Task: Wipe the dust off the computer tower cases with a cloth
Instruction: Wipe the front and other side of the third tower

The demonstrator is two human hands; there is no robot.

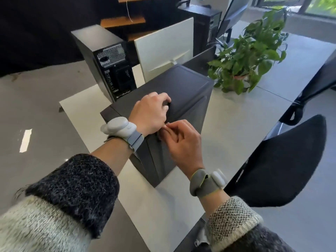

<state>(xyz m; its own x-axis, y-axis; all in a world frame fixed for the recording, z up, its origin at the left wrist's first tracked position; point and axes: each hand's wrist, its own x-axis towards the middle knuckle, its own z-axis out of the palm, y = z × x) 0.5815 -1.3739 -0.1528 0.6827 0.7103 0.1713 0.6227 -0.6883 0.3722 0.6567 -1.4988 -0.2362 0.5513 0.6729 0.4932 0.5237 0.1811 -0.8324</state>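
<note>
A dark grey computer tower [183, 88] stands on the white desk [231, 120] in the middle of the view. My left hand [151, 113] rests on the tower's top near edge, fingers curled round a dark fold of cloth. Just right of it, my right hand [183, 142] pinches a grey bit of the cloth [161, 135] between thumb and fingers. The cloth is nearly the colour of the case, so I cannot make out how far it spreads. A second black tower [101, 57] stands behind at the left, its rear panel facing me.
The white back of a monitor [163, 50] stands behind the near tower. A third black tower [201, 22] is farther back. A potted green plant [251, 57] sits on the desk at the right. A black office chair [283, 160] stands close at the right.
</note>
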